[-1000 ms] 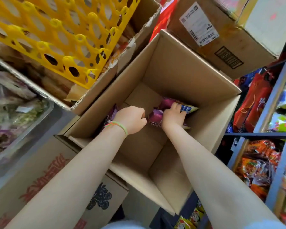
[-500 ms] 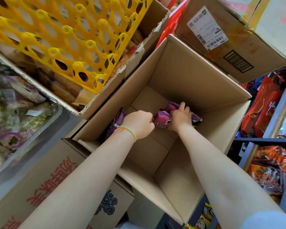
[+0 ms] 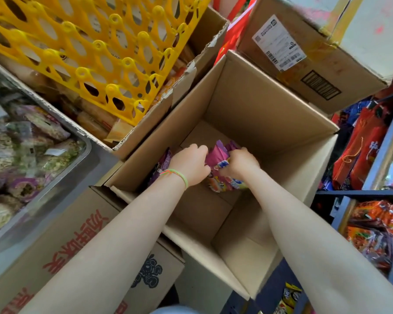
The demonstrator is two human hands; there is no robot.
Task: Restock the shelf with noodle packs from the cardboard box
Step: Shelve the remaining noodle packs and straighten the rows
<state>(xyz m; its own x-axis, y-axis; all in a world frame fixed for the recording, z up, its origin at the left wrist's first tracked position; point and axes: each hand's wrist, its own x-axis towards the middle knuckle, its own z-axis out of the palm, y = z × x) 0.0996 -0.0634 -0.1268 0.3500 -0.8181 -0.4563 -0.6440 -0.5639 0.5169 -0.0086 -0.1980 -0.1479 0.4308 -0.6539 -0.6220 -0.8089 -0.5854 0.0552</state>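
An open cardboard box (image 3: 254, 103) stands in front of me with a few purple noodle packs (image 3: 219, 155) at its bottom. Both my hands reach down into it. My left hand (image 3: 192, 163), with a green band at the wrist, grips the packs from the left. My right hand (image 3: 241, 163) grips them from the right. The bunch is pressed together between the two hands, and more pack ends (image 3: 225, 183) show below them. Another purple pack (image 3: 162, 164) leans against the box's left wall. The shelf (image 3: 381, 155) stands at the right, holding red and orange packs.
A yellow plastic crate (image 3: 95, 48) lies on an open carton at the upper left. A sealed carton with a label (image 3: 304, 53) sits behind the box. A metal tray of bagged goods (image 3: 27, 150) is at the left, and a printed carton (image 3: 66, 257) stands below it.
Both hands have closed in on the purple packs and gathered them into an upright bunch between them. The view has shifted slightly nearer the box.
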